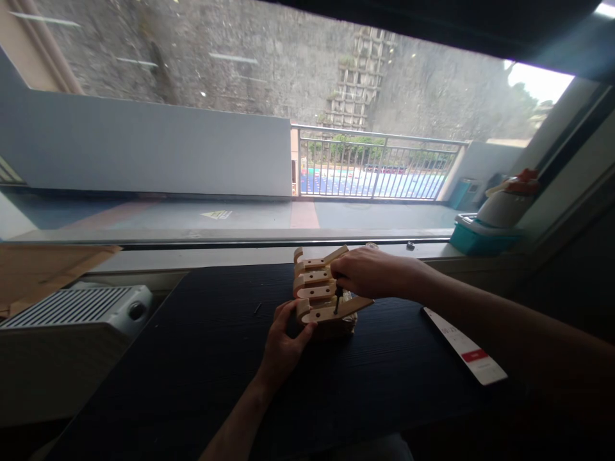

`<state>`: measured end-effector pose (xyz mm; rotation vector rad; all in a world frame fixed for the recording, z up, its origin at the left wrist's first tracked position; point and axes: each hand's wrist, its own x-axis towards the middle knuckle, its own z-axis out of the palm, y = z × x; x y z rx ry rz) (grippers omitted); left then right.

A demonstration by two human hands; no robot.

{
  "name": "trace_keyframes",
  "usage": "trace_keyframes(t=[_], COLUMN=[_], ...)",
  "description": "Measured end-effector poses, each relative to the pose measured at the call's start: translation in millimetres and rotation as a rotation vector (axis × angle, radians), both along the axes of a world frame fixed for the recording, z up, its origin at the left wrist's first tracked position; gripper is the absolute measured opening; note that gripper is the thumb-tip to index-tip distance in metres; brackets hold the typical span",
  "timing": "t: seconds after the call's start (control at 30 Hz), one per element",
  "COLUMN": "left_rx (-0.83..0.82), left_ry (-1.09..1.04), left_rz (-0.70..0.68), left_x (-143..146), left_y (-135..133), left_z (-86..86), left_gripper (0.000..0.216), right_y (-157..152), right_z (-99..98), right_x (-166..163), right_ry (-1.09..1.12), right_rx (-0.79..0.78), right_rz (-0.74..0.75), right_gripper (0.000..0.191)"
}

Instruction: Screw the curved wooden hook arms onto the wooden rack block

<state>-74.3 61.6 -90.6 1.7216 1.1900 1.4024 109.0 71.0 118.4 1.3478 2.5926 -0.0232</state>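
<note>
A light wooden rack (pixel 314 292) with several curved hooks and dark holes rests on a block-like base (pixel 336 328) on the black table. My left hand (pixel 283 342) grips its near left end, thumb on the front hook and fingers around the back. Above the rack, my right hand (pixel 360 272) is closed around a dark screwdriver (pixel 339 298). The shaft points down, its tip at a hole in the nearest wooden piece. The screwdriver's handle is mostly hidden in my fingers. Left of the rack lies a small dark rod (pixel 258 309).
The black table (pixel 202 358) meets a window sill (pixel 250 257). A white card with a red band (pixel 468 349) lies on the right. A teal box (pixel 480 237) stands at the sill's right end. A white heater-like appliance (pixel 81 314) and cardboard (pixel 52 272) are on the left.
</note>
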Motion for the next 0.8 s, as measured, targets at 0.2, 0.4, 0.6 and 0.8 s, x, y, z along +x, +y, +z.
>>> trace_keyframes(t=[0.2,0.4,0.6,0.8], left_rx=[0.009,0.007,0.017,0.013], left_ry=[0.012,0.012,0.022,0.011], left_rz=[0.004,0.0,0.007,0.004], left_x=[0,0,1,0], left_y=[1,1,1,1], left_z=[-0.1,-0.1,-1.3,0.3], left_gripper=[0.041,0.041,0.041,0.041], right_y=[2,1,-2,4], right_z=[-7.7,0.4,0.0,-9.3], right_x=[-3,0,0,4], right_ry=[0.01,0.011,-0.014,0.047], right_rx=[0.031,0.04,0.011,0.035], right_rz=[-0.051,-0.006,0.028,-0.031], right_gripper=[0.027,0.022,0.024,0.024])
